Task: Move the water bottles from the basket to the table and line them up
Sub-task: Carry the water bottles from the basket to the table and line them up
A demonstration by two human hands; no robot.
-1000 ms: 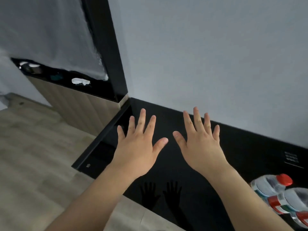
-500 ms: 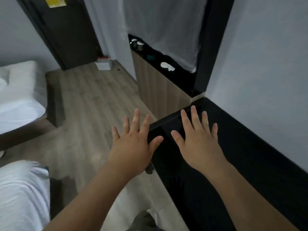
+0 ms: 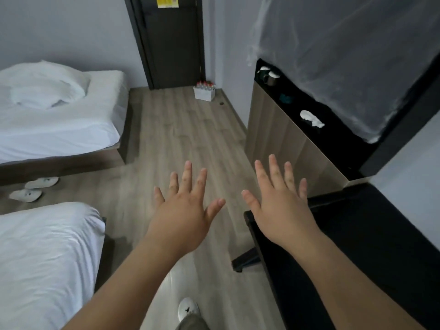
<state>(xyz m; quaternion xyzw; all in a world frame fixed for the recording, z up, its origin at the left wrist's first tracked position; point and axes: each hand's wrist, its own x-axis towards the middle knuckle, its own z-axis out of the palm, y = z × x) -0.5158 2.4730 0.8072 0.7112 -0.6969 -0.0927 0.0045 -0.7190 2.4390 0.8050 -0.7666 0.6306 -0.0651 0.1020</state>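
Far corner by door: basket (image 3: pixel 204 96) of water bottles (image 3: pixel 205 85), well apart from both hands
Left hand (image 3: pixel 183 215): fingers spread, holding nothing
Right hand (image 3: pixel 283 213): fingers spread, above table (image 3: pixel 381 234) corner

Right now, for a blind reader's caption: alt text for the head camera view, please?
The left hand and right hand reach forward, empty, fingers spread. Across the wooden floor, a white basket of red-capped bottles stands by a dark door; a black table at right, beds at left.

My left hand (image 3: pixel 183 215) and right hand (image 3: pixel 281 215) hover mid-frame, fingers spread, holding nothing. The basket (image 3: pixel 204 93) of bottles (image 3: pixel 206 85) sits top centre by the door (image 3: pixel 173 39); black worktop (image 3: pixel 371 234) lower right.
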